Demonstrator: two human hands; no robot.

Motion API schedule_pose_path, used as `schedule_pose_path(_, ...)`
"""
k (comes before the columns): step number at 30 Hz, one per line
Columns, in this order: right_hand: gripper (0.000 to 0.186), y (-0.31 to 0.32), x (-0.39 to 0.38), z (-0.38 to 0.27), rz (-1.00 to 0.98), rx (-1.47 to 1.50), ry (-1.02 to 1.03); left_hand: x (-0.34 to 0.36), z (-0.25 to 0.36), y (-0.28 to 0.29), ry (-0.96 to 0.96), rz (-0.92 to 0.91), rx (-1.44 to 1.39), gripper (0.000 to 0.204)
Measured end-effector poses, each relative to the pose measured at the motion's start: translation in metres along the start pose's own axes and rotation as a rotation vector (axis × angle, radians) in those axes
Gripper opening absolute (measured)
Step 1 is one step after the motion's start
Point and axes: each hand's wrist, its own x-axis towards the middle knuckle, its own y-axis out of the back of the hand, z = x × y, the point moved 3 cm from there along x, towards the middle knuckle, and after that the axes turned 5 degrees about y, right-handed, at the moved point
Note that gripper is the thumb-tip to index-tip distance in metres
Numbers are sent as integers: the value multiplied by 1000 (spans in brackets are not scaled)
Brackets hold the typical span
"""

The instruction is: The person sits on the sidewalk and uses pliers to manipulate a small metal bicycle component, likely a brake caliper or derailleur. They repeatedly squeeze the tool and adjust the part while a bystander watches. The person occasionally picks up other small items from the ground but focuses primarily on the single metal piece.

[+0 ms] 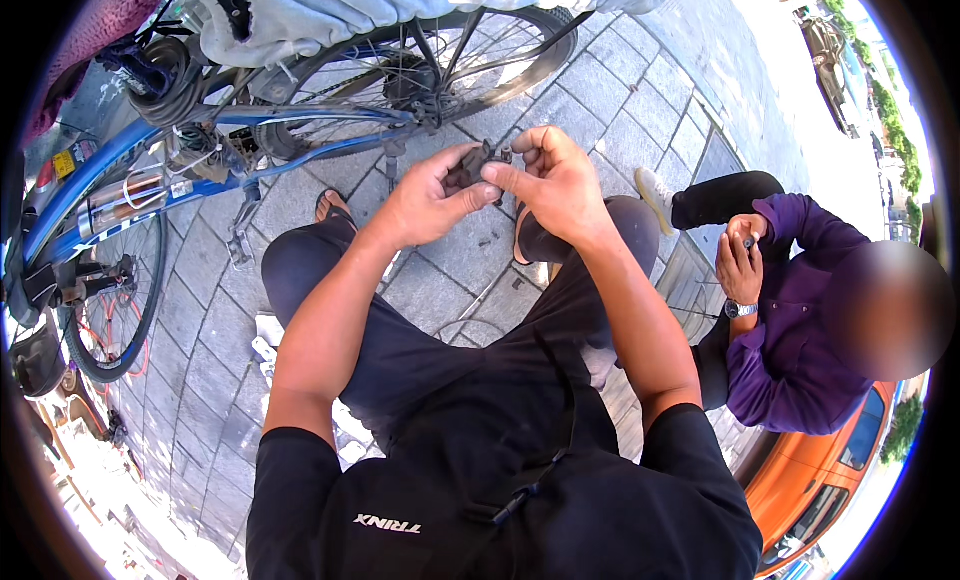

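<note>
My left hand and my right hand meet in front of me, above the gap between my knees. Curled left fingers grip a small dark metal part, mostly covered by them. My right thumb reaches across to that part. Between the thumb and curled forefinger of the right hand sits a tiny dark piece, perhaps joined to the same part; too small to name. Just beyond my hands stands a blue bicycle, its wheel hub bearing dark sprockets.
Small dark bits lie on the grey paving between my feet. At right sits a person in a purple shirt, fingers around something small. A grey cloth drapes over the bicycle. An orange car stands behind that person.
</note>
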Motion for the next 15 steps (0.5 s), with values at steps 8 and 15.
schedule_pose_path(8,27,0,10,10,-74,72,202,0,10,4,-3,-38,42,56)
schedule_pose_path(15,23,-5,10,9,-85,280,30,1,17,1,36,-68,17,54)
